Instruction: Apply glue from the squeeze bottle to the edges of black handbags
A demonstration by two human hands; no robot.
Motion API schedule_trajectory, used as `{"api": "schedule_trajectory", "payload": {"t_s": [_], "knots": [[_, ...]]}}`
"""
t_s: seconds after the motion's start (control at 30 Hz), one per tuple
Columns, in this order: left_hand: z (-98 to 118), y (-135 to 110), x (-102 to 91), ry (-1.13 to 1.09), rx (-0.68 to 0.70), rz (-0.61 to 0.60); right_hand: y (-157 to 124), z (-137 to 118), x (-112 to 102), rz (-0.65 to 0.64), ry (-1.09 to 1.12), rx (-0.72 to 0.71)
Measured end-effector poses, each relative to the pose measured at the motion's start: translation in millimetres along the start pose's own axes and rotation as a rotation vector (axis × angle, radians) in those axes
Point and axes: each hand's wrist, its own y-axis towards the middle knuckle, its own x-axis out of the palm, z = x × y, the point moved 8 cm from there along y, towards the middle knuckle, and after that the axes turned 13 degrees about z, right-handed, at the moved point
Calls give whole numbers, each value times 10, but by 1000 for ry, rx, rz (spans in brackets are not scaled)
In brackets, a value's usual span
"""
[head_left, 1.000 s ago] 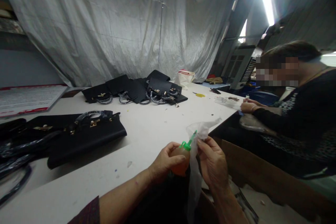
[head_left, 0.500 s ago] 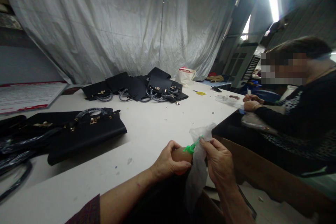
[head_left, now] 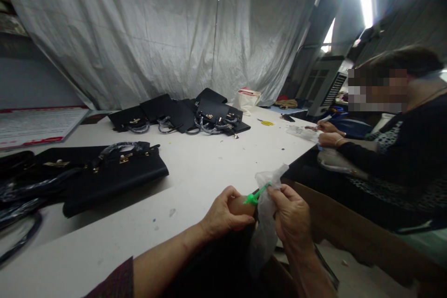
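Observation:
My left hand (head_left: 220, 214) is wrapped round a rounded, orange-brown bottle (head_left: 239, 206) with a bright green nozzle (head_left: 252, 199), tilted up to the right beyond the table's front edge. My right hand (head_left: 292, 216) is closed in a pinch on a crumpled, whitish translucent plastic sheet (head_left: 263, 235), right at the nozzle's thin tip. The sheet hangs below the fingers and partly hides the bottle's right side. Whether the fingertips also grip the nozzle tip is hard to see.
Black handbags (head_left: 118, 172) with wrapped handles lie left on the white table (head_left: 209, 163). More black bags (head_left: 185, 114) are piled at the back, near yellow-handled snips (head_left: 265, 122) and a cloth bundle (head_left: 247, 98). A co-worker (head_left: 401, 149) sits right; a cardboard box (head_left: 349, 214) stands below.
My hands stay almost in place; the plastic sheet has shifted slightly, and more of the green nozzle shows. The co-worker's hands have moved a little to the left.

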Motion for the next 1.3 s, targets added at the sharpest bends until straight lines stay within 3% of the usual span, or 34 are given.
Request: {"api": "schedule_trajectory", "payload": {"t_s": [0.4, 0.57, 0.77, 0.97, 1.07, 1.3], "knots": [[19, -42, -19, 3, -2, 30, -64, 96, 57, 33, 76, -100], [4, -59, 26, -119, -76, -3, -163, 178, 7, 46, 62, -109], [150, 27, -80, -400, -78, 44, -349, 342, -23, 17, 67, -23], [130, -12, 26, -508, -179, -105, -217, 56, 73, 64, 173, -23], [135, -37, 86, -498, -175, -162, -163, -73, 152, 29, 185, -8], [143, -52, 137, -469, -198, -196, -169, -106, 249, -57, 170, 39]]}}
